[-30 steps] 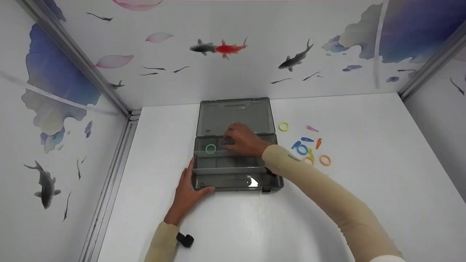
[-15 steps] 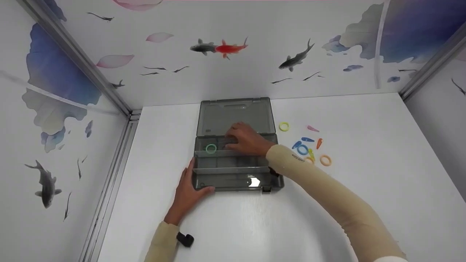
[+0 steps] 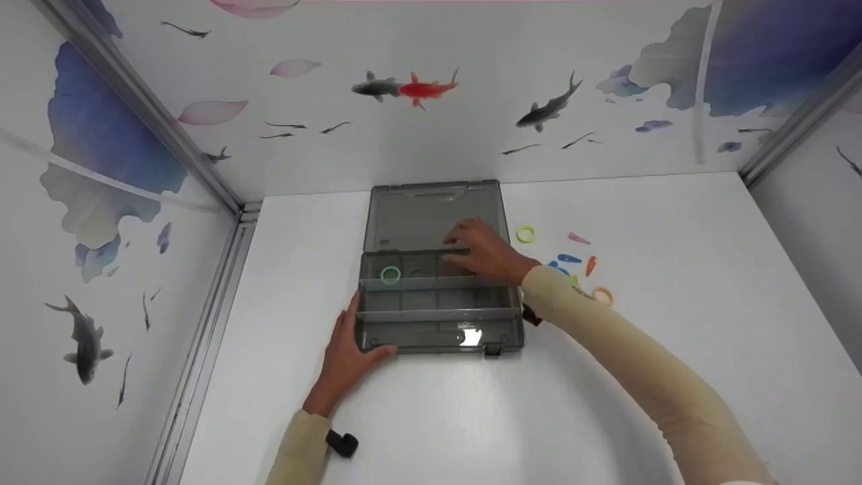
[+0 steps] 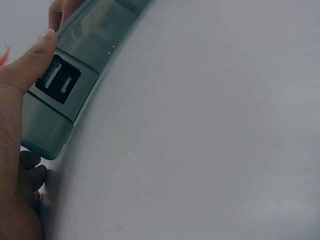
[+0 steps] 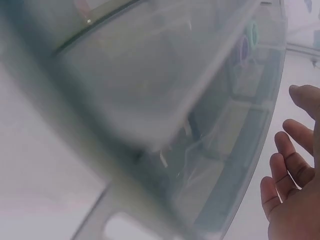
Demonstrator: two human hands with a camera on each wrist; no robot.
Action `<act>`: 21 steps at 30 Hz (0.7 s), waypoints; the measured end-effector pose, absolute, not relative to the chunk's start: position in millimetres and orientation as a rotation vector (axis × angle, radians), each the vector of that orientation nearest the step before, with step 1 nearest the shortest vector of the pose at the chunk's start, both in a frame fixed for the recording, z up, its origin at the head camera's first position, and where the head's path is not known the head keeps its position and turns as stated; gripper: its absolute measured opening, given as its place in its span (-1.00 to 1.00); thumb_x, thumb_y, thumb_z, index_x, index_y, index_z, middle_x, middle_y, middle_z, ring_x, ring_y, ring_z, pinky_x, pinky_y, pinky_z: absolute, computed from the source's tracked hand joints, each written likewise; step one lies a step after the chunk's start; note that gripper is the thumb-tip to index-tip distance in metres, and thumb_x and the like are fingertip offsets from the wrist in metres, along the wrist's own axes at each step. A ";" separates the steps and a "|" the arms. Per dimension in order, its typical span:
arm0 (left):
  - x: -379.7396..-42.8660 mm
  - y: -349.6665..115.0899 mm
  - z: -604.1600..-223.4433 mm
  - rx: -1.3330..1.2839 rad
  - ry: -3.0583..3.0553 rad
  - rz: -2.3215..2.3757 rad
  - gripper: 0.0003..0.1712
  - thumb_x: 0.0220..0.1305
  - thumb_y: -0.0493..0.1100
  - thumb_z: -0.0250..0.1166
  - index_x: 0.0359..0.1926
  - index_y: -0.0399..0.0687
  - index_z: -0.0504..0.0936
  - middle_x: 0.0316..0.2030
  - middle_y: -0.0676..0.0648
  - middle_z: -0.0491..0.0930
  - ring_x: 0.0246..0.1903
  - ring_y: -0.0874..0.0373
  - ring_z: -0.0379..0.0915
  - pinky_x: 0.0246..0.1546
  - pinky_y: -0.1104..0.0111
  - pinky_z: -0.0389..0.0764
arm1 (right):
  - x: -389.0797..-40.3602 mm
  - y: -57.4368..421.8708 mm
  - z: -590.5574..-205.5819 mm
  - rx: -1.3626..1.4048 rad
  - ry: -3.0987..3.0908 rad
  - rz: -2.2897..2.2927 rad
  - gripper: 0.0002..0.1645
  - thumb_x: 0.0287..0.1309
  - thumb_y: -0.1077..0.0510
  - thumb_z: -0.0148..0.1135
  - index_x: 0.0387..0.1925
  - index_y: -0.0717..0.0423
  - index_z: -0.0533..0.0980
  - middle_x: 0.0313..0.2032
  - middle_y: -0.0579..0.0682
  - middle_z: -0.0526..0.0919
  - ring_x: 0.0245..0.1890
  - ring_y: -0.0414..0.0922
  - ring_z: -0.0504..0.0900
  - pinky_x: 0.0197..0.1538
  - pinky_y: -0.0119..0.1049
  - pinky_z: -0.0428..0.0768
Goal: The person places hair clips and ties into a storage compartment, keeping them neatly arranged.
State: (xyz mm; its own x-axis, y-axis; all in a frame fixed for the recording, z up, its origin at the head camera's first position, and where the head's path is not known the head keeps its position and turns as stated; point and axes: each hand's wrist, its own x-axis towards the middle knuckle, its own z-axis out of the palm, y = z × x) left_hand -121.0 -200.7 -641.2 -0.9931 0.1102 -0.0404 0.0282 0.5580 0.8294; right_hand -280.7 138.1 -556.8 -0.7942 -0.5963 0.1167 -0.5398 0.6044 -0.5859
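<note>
I am keeping my left hand clamped round the lower-left corner of the dark see-through box, fingers along its side and thumb against its front edge. The box is lying open at the centre of the head view, its lid leaning away toward the top. My right hand is hovering over the upper-right part of the box, fingers apart and loosely bent, and I am seeing nothing between them in either the head or the right wrist view.

A green ring is sitting in the left compartment of the upper row, and a purple ring is lying in the one beside it. I am judging, then, that I am sorting rings one to a compartment and am between two placements.

The next move is probably calling for my right hand to be reaching right, where a yellow ring, an orange ring, a pink clip and an orange clip are lying loose; my sleeve is hiding part of that cluster. My left hand should be steadying the box meanwhile.
</note>
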 end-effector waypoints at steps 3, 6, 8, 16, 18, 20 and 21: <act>-120.8 -200.3 -641.1 0.118 2.695 1.430 0.48 0.17 0.32 0.68 0.83 0.32 -0.13 0.73 -0.35 -0.02 0.71 -0.43 -0.19 0.50 -0.49 0.16 | -281.7 149.1 -557.3 -0.945 2.753 -0.983 -0.56 0.52 0.05 0.46 0.21 0.26 0.70 0.19 0.19 0.66 0.31 0.16 0.56 0.40 0.13 0.53; -120.9 -199.9 -640.5 0.109 2.693 1.433 0.47 0.18 0.32 0.68 0.83 0.32 -0.12 0.73 -0.36 -0.02 0.71 -0.43 -0.18 0.51 -0.48 0.16 | -282.6 159.7 -558.0 -0.923 2.761 -1.028 -0.56 0.51 0.04 0.48 0.20 0.28 0.71 0.15 0.19 0.68 0.27 0.16 0.58 0.38 0.14 0.54; -121.0 -199.7 -640.2 0.100 2.692 1.431 0.46 0.18 0.33 0.68 0.83 0.32 -0.12 0.73 -0.36 -0.02 0.71 -0.43 -0.18 0.51 -0.48 0.15 | -283.2 166.8 -559.3 -0.908 2.767 -1.055 -0.56 0.50 0.05 0.48 0.18 0.29 0.72 0.14 0.19 0.69 0.26 0.16 0.59 0.37 0.17 0.54; -121.3 -199.8 -640.6 0.104 2.700 1.426 0.45 0.19 0.33 0.67 0.83 0.31 -0.10 0.73 -0.36 -0.02 0.70 -0.43 -0.16 0.52 -0.47 0.15 | -285.1 195.8 -564.4 -0.837 2.793 -1.134 -0.58 0.47 0.09 0.49 0.16 0.34 0.72 0.12 0.23 0.70 0.21 0.19 0.55 0.31 0.18 0.53; -121.1 -199.9 -641.1 0.102 2.703 1.424 0.45 0.19 0.34 0.67 0.83 0.32 -0.10 0.73 -0.36 -0.02 0.71 -0.43 -0.17 0.51 -0.48 0.15 | -285.9 202.6 -565.7 -0.809 2.804 -1.156 -0.59 0.47 0.12 0.49 0.16 0.34 0.72 0.11 0.24 0.70 0.18 0.18 0.55 0.27 0.16 0.53; -120.8 -199.8 -641.1 0.100 2.702 1.431 0.45 0.18 0.34 0.67 0.83 0.33 -0.11 0.73 -0.35 -0.03 0.71 -0.43 -0.18 0.51 -0.49 0.14 | -286.6 209.0 -567.5 -0.785 2.815 -1.178 -0.59 0.46 0.14 0.50 0.16 0.35 0.72 0.09 0.25 0.70 0.16 0.19 0.54 0.26 0.15 0.53; -120.6 -199.7 -641.2 0.100 2.702 1.436 0.46 0.18 0.34 0.67 0.83 0.33 -0.11 0.74 -0.35 -0.03 0.71 -0.43 -0.18 0.51 -0.50 0.13 | -286.9 212.1 -568.4 -0.771 2.820 -1.188 -0.59 0.45 0.15 0.50 0.16 0.36 0.72 0.09 0.26 0.70 0.16 0.20 0.54 0.25 0.15 0.53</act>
